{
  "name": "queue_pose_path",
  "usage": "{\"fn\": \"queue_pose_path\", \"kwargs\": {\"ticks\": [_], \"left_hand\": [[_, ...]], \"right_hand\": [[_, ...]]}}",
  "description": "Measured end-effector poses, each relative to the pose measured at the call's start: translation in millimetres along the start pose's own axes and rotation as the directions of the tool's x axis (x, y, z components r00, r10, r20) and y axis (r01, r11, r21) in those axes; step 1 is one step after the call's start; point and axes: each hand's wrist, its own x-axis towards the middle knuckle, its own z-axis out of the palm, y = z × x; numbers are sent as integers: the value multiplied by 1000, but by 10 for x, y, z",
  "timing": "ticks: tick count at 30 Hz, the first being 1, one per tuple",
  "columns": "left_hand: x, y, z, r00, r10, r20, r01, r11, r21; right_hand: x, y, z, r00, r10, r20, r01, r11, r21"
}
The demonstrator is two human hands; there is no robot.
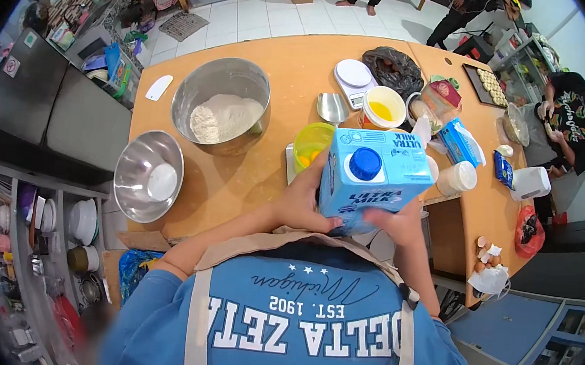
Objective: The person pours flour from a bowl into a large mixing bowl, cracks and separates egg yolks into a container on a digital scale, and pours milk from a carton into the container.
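Note:
Close in front of my body I hold a light blue milk carton (349,188) with a dark blue screw cap (366,163), its top tilted toward me. My left hand (309,195) wraps its left side, the thumb across the lower front. From the right, my right hand (396,223) grips the lower part with its thumb on the front; its other fingers are hidden. Just behind the carton is a yellow-green plastic bowl (306,138) with egg yolks in it, on a white flat base partly hidden by my left hand.
A large steel bowl (188,93) of flour and a smaller steel bowl (126,172) stand left. Behind are a white kitchen scale (355,78), a metal scoop (333,108) and a tub of yellow liquid (395,102). Eggshells (488,254) lie right; another person (577,120) works at the far right.

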Motion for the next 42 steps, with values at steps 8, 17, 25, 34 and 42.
{"fn": "queue_pose_path", "kwargs": {"ticks": [8,17,25,34,42], "left_hand": [[202,600,-349,873,488,22,-452,790,414],[299,764,-387,956,238,174,-294,728,619],[240,527,-252,970,227,-90,-111,738,665],[228,641,-243,928,356,-107,-211,743,635],[237,593,-390,974,68,217,-206,669,714]], "right_hand": [[-36,180,89,979,-94,-180,74,991,-115],[9,297,89,966,-56,-251,21,990,-142],[-17,339,191,921,-257,-293,70,848,-525],[-50,349,129,909,-304,-285,105,829,-549],[-95,402,74,914,-345,-214,144,767,-625]]}}
